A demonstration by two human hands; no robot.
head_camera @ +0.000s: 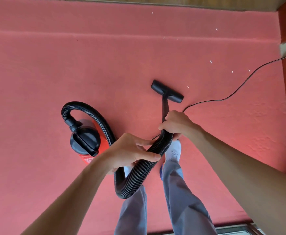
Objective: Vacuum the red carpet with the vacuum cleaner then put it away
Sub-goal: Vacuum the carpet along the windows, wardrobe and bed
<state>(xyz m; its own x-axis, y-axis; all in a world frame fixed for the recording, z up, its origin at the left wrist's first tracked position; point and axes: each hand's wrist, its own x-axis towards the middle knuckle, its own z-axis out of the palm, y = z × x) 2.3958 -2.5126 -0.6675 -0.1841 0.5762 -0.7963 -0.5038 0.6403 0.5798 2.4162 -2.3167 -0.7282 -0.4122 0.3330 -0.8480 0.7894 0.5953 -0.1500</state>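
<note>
left grip (132, 150): curled round black ribbed hose (138, 175).
right grip (176, 124): clasping hose top; black floor nozzle (166, 91) flat on red carpet (54, 65).
progress: seemingly midway; white scraps (210, 61) lie ahead, red canister vacuum (85, 141) unstowed.

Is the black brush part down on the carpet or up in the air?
Down: the nozzle lies flat on the carpet, with no gap showing beneath it.
</note>
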